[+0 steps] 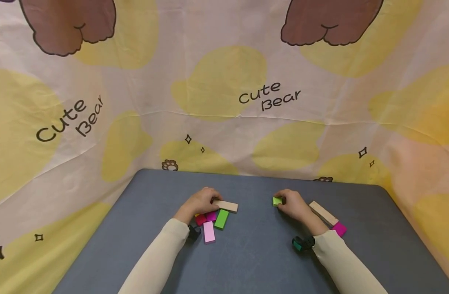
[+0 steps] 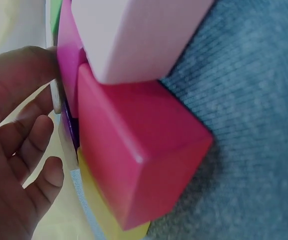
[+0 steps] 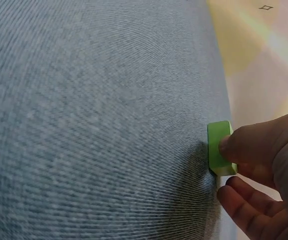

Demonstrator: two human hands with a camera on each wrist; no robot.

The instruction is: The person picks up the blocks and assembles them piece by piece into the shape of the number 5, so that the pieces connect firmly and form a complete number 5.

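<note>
In the head view my left hand (image 1: 203, 201) grips the left end of a plain wooden block (image 1: 226, 206) between thumb and fingers. Close by that hand lie a green block (image 1: 221, 219), a pale pink block (image 1: 209, 232), a magenta block (image 1: 211, 216) and a red block (image 1: 201, 219). The left wrist view shows the red block (image 2: 134, 145) large, with a yellow block (image 2: 101, 200) under its lower end and a dark purple one (image 2: 71, 125) partly hidden. My right hand (image 1: 295, 204) pinches a small light green block (image 1: 277, 201) between thumb and fingers, at the tabletop (image 3: 99, 120).
Beside my right forearm lie another wooden block (image 1: 323, 213) and a magenta block (image 1: 339, 229) end to end. The grey table (image 1: 246, 261) backs onto a patterned cloth (image 1: 217, 81), which also hangs along both sides.
</note>
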